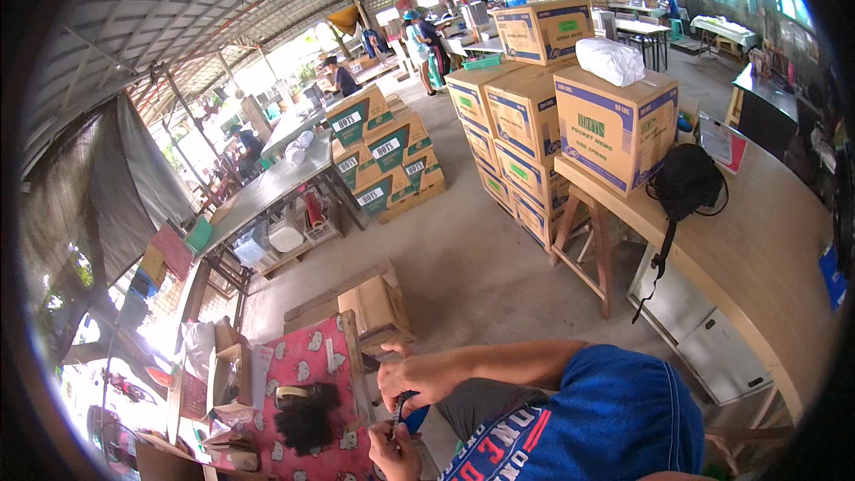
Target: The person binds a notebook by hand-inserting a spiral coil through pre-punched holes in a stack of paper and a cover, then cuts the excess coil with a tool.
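Observation:
My right hand (417,379) reaches in from the right, its fingers bent around a small blue thing (412,416). Just below it, my left hand (394,452) is closed at the lower end of the same blue thing, whose kind I cannot make out. Both hands are at the edge of a table with a pink patterned cloth (280,358). A black, fuzzy bundle (307,419) lies on the cloth to the left of my hands. A pale ring like a tape roll (290,394) touches its upper side.
An open cardboard box (230,379) stands at the table's left side. Beyond the table sits a brown carton (375,305). Stacked cartons (525,138) rise farther off. On the right, a wooden counter (757,240) carries a carton and a black cap (686,180). Several people work far back.

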Demonstrator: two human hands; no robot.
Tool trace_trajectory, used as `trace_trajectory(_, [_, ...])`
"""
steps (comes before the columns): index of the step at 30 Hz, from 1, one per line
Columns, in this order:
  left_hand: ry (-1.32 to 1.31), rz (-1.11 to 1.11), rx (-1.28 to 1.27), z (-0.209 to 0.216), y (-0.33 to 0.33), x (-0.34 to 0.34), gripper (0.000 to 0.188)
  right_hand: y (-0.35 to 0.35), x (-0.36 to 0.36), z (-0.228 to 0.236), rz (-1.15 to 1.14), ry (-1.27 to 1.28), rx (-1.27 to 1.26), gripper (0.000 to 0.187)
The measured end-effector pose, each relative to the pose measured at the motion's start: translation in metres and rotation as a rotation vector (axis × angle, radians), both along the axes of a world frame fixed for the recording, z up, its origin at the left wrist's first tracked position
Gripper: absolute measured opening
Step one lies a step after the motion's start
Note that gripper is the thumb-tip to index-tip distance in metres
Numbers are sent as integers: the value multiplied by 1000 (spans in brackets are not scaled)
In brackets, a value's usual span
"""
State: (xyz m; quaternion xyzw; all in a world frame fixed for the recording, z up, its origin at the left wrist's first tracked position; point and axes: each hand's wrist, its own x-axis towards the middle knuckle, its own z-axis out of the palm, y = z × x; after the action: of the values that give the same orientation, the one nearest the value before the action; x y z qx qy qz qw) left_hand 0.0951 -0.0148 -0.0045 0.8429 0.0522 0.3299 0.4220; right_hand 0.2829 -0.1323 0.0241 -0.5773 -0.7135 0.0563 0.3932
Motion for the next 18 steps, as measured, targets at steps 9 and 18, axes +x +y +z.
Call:
trace_trajectory(9, [-16,-56,10,-12,7,-3,18,-4,-1,10,59,35,-1,11])
trace_trajectory(18, [-5,-113,-132,-32,12,-3,18,-6,3,11,71,-50,-103,5])
